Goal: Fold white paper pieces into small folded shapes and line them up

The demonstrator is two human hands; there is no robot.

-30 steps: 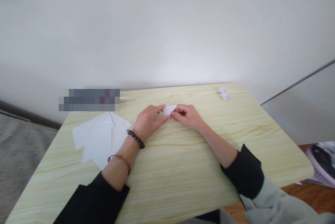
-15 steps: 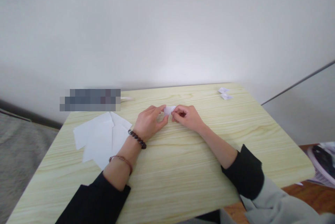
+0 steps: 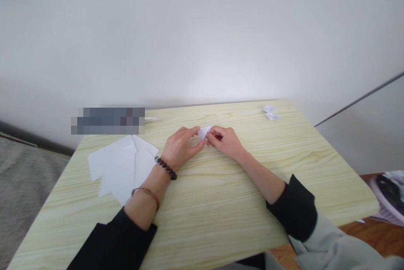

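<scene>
A small folded piece of white paper [image 3: 203,132] is held between both hands over the middle of the table. My left hand [image 3: 181,146], with a dark beaded bracelet at the wrist, grips its left side between thumb and fingers. On the other side, my right hand [image 3: 226,140] pinches the right edge of the paper with curled fingers. Several white paper sheets [image 3: 118,169] lie fanned out to the left of my left forearm. Two small folded paper pieces [image 3: 271,116] rest near the table's far right corner.
The light wood-grain table [image 3: 221,211] stands against a pale wall [image 3: 202,43]. A blurred-out dark item [image 3: 110,120] lies at its back left. Off the right edge, a pinkish basket [image 3: 386,205] with dark contents sits on the wooden floor.
The folded paper between my fingers has tilted a little, showing a more pointed upper right corner. Both hands stay almost in place.
</scene>
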